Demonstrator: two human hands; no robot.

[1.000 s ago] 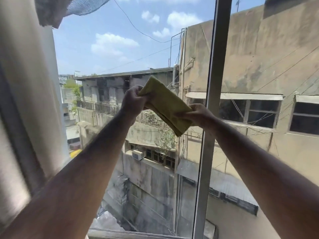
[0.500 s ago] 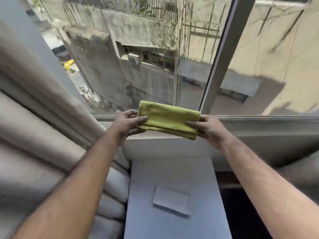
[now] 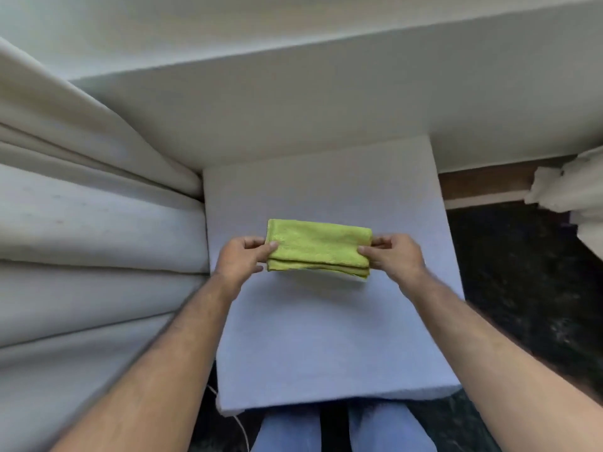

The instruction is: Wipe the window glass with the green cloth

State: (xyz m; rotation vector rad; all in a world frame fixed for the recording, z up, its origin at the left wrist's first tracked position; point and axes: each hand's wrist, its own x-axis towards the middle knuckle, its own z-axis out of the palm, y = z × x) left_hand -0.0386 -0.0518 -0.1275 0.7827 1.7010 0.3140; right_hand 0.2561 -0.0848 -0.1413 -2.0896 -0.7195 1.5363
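Note:
The green cloth (image 3: 318, 247), folded into a thick rectangle, hangs level just above a pale blue-grey table top (image 3: 326, 337). My left hand (image 3: 243, 257) pinches its left end and my right hand (image 3: 390, 256) pinches its right end. Both forearms reach in from the bottom corners. The window glass is out of view; only the white wall under the sill (image 3: 293, 109) shows at the top.
Heavy cream curtain folds (image 3: 91, 239) fill the left side, touching the table's left edge. More pale fabric (image 3: 577, 190) hangs at the right edge above a dark speckled floor (image 3: 522, 272). A brown skirting strip (image 3: 483, 182) runs behind. My legs in blue trousers (image 3: 287, 429) are below the table.
The view has swung down from the window to the table. Both hands have brought the cloth from the glass, past the sill, down over the table top, keeping their grip on its two ends.

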